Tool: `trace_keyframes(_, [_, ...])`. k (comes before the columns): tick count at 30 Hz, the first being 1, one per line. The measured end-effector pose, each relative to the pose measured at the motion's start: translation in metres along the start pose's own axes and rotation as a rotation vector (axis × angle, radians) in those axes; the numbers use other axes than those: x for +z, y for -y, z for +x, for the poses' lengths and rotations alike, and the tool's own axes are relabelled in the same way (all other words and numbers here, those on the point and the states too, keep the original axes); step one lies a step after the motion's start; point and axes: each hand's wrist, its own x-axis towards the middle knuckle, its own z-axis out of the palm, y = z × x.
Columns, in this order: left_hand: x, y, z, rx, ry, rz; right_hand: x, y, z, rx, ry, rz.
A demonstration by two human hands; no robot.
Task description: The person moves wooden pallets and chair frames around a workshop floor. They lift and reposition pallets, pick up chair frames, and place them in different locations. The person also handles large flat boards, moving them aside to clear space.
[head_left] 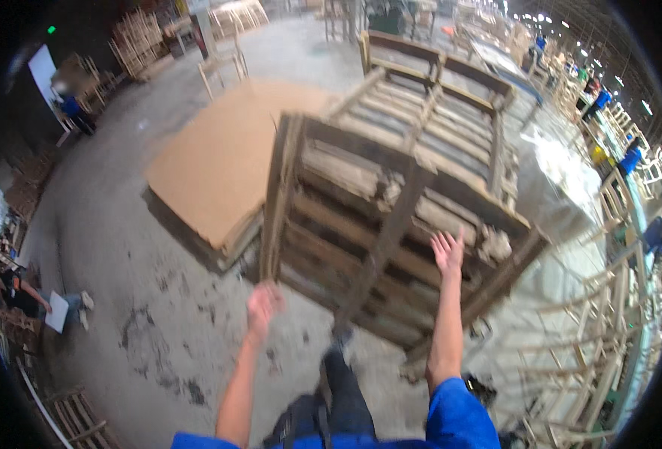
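Observation:
A worn wooden pallet (pixel 388 251) stands tilted in front of me, its slatted face turned toward me. Fingers apart, my right hand (pixel 448 253) is open in front of the pallet's right half; whether it touches the wood, I cannot tell. At the pallet's lower left corner is my left hand (pixel 264 303), blurred by motion, so its grip on the wood cannot be made out. Just behind, another wooden pallet frame (pixel 424 112) rests with its slats showing. One of my legs reaches forward to the bottom edge of the near pallet.
Left of the pallets lies a stack of brown boards (pixel 230 157). Wooden chair frames (pixel 600 359) crowd the right side, near a plastic-wrapped bundle (pixel 559 179). A seated person (pixel 28 295) with a white sheet is at the far left; other people work at the far right.

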Motion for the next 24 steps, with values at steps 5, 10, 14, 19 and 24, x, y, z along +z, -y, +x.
trace_keyframes(5, [-0.029, 0.015, 0.007, -0.302, -0.089, 0.337, 0.070, -0.018, 0.164, -0.217, -0.367, 0.257])
trace_keyframes(10, [-0.060, 0.031, 0.006, -0.508, -0.347, 0.094, 0.076, -0.007, 0.256, -0.352, -0.477, 0.305])
trace_keyframes(14, [-0.072, -0.002, 0.057, -0.432, -0.294, 0.006, 0.088, -0.009, 0.234, -0.356, -0.518, 0.297])
trace_keyframes(19, [0.000, -0.020, 0.172, -0.446, -0.152, -0.502, 0.102, -0.012, 0.099, -0.620, -0.244, 0.425])
trace_keyframes(24, [0.110, -0.088, 0.251, -0.490, -0.239, -0.714, 0.113, -0.028, -0.072, -0.572, -0.339, 0.631])
